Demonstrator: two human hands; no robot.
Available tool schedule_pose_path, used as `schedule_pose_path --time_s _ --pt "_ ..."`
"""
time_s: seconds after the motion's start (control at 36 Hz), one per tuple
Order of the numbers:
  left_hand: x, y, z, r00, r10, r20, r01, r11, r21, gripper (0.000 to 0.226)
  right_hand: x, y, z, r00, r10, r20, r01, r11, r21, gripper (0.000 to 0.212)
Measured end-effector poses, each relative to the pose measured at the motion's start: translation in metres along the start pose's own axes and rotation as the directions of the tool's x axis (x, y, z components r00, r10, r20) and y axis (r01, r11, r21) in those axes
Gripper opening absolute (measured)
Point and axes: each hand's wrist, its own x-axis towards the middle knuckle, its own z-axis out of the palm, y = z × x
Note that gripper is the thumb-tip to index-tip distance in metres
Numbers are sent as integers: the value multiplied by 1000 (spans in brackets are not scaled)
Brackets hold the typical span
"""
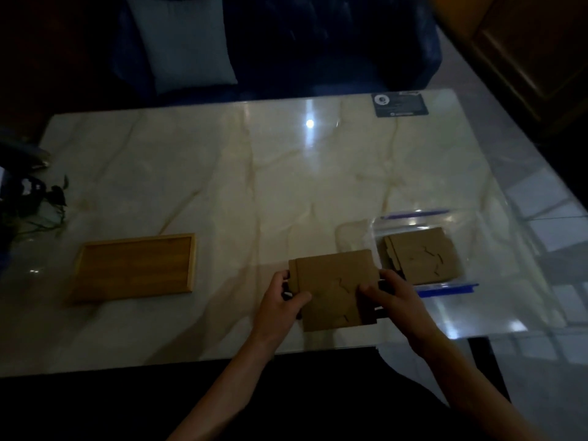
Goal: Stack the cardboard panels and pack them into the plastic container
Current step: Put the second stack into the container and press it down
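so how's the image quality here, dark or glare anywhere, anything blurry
Head view: dim and underexposed overall, the sofa at the back nearly black. A bright glare spot on the marble table sits far of centre, with smaller reflections on the clear plastic container. The whole frame is soft; cut lines on the cardboard panels held by the left hand and right hand are faint. Table edges bow from the wide lens.

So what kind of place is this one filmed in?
Most likely a home living room, dimly lit: a glossy marble-look table, a dark blue sofa with a pale cushion behind it, and a houseplant at the left edge.
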Motion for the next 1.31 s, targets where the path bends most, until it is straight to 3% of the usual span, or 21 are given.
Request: schedule_pose_path --time_s 0.31,0.44,0.72,1.11,1.19,1.31 --pt "29 19 107 998 19 -64 -11 994 111 36 27 -8 -110 997 -43 -69 44 999 6 29" --pt "40 25 152 993 2 -115 15 990 140 58 38 -9 -150 994 -30 -108 28 999 -23 32" --pt "59 33 209 985 0 -172 40 972 232 46 59 -16 -203 993 -58 -107 31 970 -241 37" --pt "80 31 233 973 -6 -232 107 897 429 30 89 -8 -212 985 -121 -119 53 884 -465 51" --pt "84 31 233 970 -10 -243 125 876 466 28 91 -6 -206 984 -126 -130 50 878 -477 47" --pt "87 31 235 971 -13 -240 141 839 526 23 96 0 -201 978 -157 -134 69 859 -507 19"
